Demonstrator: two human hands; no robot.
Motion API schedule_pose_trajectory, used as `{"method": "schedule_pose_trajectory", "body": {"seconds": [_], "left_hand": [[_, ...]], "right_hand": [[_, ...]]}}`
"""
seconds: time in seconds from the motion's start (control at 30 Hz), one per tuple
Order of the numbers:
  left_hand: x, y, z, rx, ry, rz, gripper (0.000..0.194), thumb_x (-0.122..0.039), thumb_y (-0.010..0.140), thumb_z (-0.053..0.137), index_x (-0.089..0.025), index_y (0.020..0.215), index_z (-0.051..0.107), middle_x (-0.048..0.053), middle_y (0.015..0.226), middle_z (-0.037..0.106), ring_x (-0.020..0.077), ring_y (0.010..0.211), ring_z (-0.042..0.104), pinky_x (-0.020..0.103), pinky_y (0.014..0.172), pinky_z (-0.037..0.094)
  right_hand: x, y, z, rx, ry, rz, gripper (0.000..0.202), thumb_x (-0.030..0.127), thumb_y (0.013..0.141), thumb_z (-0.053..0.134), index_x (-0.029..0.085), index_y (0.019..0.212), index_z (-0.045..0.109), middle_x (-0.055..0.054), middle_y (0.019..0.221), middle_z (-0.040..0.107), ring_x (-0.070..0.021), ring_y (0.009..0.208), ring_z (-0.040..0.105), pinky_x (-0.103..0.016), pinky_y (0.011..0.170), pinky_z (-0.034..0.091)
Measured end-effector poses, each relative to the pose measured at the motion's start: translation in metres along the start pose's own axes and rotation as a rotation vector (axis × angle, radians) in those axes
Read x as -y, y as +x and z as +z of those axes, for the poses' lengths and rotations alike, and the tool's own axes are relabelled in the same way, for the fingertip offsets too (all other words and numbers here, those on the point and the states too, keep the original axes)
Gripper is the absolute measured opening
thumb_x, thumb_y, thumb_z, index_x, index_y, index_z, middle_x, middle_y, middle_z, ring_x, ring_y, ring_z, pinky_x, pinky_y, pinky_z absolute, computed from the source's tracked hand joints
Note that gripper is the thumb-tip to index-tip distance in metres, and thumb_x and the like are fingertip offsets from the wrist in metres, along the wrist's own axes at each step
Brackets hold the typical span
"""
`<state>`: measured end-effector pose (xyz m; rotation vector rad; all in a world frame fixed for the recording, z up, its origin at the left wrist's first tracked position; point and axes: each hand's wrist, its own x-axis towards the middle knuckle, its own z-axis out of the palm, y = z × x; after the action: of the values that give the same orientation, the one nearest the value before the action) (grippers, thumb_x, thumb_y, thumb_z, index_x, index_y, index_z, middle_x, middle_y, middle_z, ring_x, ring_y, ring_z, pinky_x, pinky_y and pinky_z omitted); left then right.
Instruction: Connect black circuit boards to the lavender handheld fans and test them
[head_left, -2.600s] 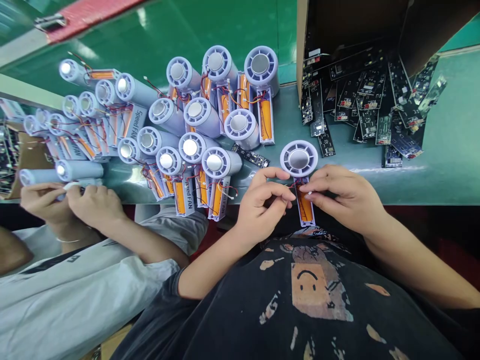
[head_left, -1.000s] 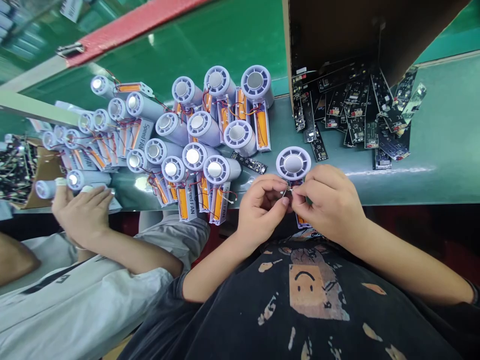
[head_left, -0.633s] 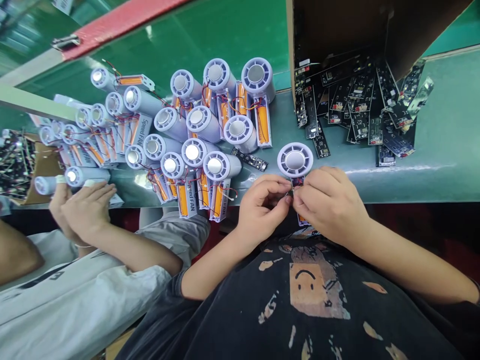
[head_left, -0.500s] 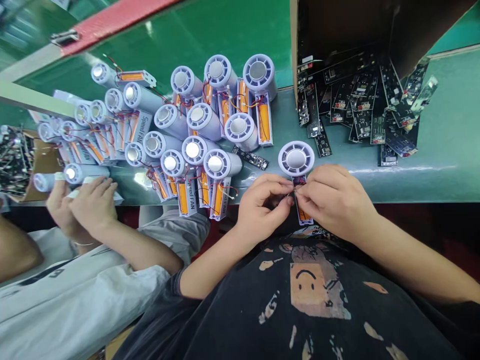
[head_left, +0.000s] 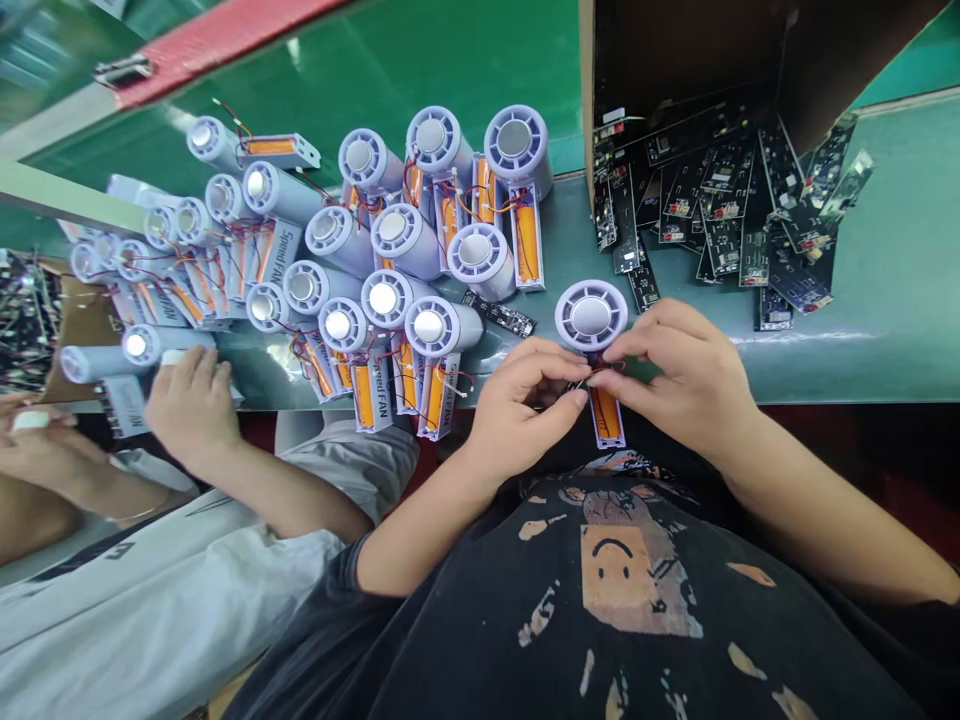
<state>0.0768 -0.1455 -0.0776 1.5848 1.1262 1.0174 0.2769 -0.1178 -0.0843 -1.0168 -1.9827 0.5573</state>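
Note:
In front of me stands a pale lilac handheld fan (head_left: 592, 315) with a round silver hub, its opened handle pointing towards me. An orange battery (head_left: 607, 416) lies in that handle. My left hand (head_left: 529, 410) pinches a small thin piece just left of the handle's upper end; the fingers hide most of it. Thumb and forefinger of my right hand (head_left: 679, 375) are closed on thin red wires (head_left: 604, 366) below the fan head. The fingertips of both hands nearly meet over the handle.
Many similar fans (head_left: 437, 325) with exposed batteries crowd the green table on the left. One circuit board (head_left: 499, 314) lies beside them. More boards (head_left: 724, 200) spill from a cardboard box (head_left: 589, 90) at the back right. A co-worker's hands (head_left: 191, 405) are at the far left.
My right hand has lifted and turned slightly, uncovering more of the battery and red wires. My left hand has barely moved. The co-worker's one hand has moved left, away from the fans.

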Motion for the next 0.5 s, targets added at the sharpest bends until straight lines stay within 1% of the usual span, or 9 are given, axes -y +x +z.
{"method": "schedule_pose_trajectory", "body": {"seconds": [0.07,0.1,0.17,0.23,0.27,0.33,0.37,0.43,0.5], "left_hand": [[-0.001,-0.002,-0.003,0.012,-0.098,-0.040,0.010,-0.021,0.087,0.068,-0.022,0.096,0.072,0.005,0.106,0.065,0.0104,0.077,0.064,0.022,0.062,0.054],[-0.001,-0.005,-0.004,0.019,-0.154,-0.057,0.012,-0.026,0.090,0.066,-0.024,0.101,0.071,0.005,0.110,0.064,0.0102,0.077,0.063,0.023,0.062,0.055],[-0.001,-0.013,-0.005,0.063,-0.252,-0.070,0.027,-0.042,0.096,0.058,-0.028,0.117,0.067,0.007,0.118,0.061,0.0142,0.086,0.066,0.027,0.069,0.059],[-0.001,-0.023,-0.006,0.220,-0.285,-0.033,0.055,-0.062,0.095,0.048,-0.032,0.141,0.050,0.012,0.132,0.057,0.0237,0.111,0.065,0.038,0.084,0.060],[0.000,-0.028,-0.006,0.331,-0.268,0.003,0.068,-0.067,0.092,0.047,-0.033,0.150,0.037,0.014,0.142,0.052,0.0286,0.125,0.059,0.044,0.093,0.058],[0.000,-0.037,-0.008,0.509,-0.204,0.082,0.087,-0.068,0.087,0.054,-0.037,0.158,0.013,0.015,0.159,0.035,0.0334,0.143,0.043,0.050,0.102,0.053],[0.000,-0.040,-0.009,0.546,-0.172,0.104,0.092,-0.065,0.087,0.059,-0.040,0.158,0.007,0.013,0.163,0.028,0.0336,0.147,0.038,0.051,0.104,0.051],[0.001,-0.043,-0.013,0.502,-0.158,0.088,0.087,-0.062,0.088,0.059,-0.043,0.157,0.009,0.011,0.165,0.024,0.0331,0.146,0.039,0.050,0.104,0.052],[0.002,-0.040,-0.016,0.357,-0.164,0.042,0.064,-0.058,0.095,0.052,-0.041,0.153,0.029,0.012,0.160,0.033,0.0304,0.134,0.054,0.048,0.101,0.054]], "right_hand": [[0.004,-0.002,-0.005,-0.010,0.038,0.028,0.020,0.035,0.083,0.074,0.020,0.089,0.062,-0.003,0.083,0.060,-0.0167,0.077,0.057,-0.031,0.066,0.046],[0.007,-0.004,-0.008,0.029,0.083,0.047,0.023,0.039,0.083,0.074,0.020,0.087,0.061,-0.002,0.080,0.058,-0.0156,0.074,0.055,-0.030,0.064,0.045],[0.015,-0.011,-0.011,0.202,0.196,0.114,0.028,0.044,0.086,0.069,0.019,0.079,0.059,0.001,0.071,0.056,-0.0122,0.064,0.052,-0.027,0.059,0.042],[0.024,-0.019,-0.010,0.422,0.266,0.228,0.035,0.050,0.087,0.066,0.018,0.072,0.060,0.001,0.066,0.057,-0.0110,0.058,0.051,-0.026,0.055,0.038],[0.029,-0.022,-0.009,0.493,0.263,0.295,0.038,0.052,0.085,0.066,0.018,0.070,0.059,0.000,0.066,0.059,-0.0118,0.058,0.052,-0.026,0.055,0.038],[0.035,-0.027,-0.004,0.532,0.232,0.425,0.038,0.050,0.085,0.065,0.018,0.064,0.058,-0.001,0.065,0.060,-0.0132,0.059,0.053,-0.027,0.055,0.037],[0.036,-0.028,-0.003,0.527,0.236,0.485,0.036,0.045,0.085,0.064,0.018,0.063,0.057,-0.002,0.064,0.060,-0.0136,0.059,0.054,-0.028,0.056,0.038],[0.036,-0.029,-0.002,0.506,0.354,0.622,0.030,0.039,0.087,0.059,0.018,0.066,0.059,-0.002,0.066,0.063,-0.0133,0.060,0.057,-0.028,0.058,0.042],[0.034,-0.029,-0.004,0.511,0.597,0.762,0.028,0.041,0.089,0.057,0.018,0.073,0.063,-0.003,0.073,0.067,-0.0127,0.061,0.061,-0.028,0.059,0.047]]}}
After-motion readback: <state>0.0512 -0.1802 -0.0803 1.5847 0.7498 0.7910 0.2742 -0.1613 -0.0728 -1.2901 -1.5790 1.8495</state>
